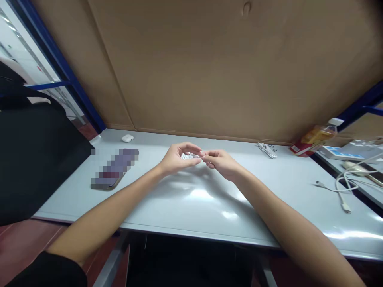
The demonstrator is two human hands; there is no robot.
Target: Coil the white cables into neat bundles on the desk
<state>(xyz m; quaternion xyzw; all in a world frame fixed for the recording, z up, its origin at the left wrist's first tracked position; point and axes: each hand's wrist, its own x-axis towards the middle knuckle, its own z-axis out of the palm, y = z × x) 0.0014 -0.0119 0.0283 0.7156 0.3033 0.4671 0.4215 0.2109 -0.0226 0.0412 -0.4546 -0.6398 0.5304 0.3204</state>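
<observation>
A small coiled white cable is in my left hand, whose fingers and thumb curve around it above the table. The fingers partly cover the coil. My right hand meets the left fingertips, thumb and fingers pinched together on what looks like the end of the same cable. The exact tip is too small and covered to make out. Both hands are near the middle of the grey-white table, with their shadows on its glossy surface below.
A phone, partly pixelated, and a white earbud case lie to the left. Toward the right are a bundled white cable, a tilted drink bottle and loose white cables. A brown panel rises behind; a black chair back stands left.
</observation>
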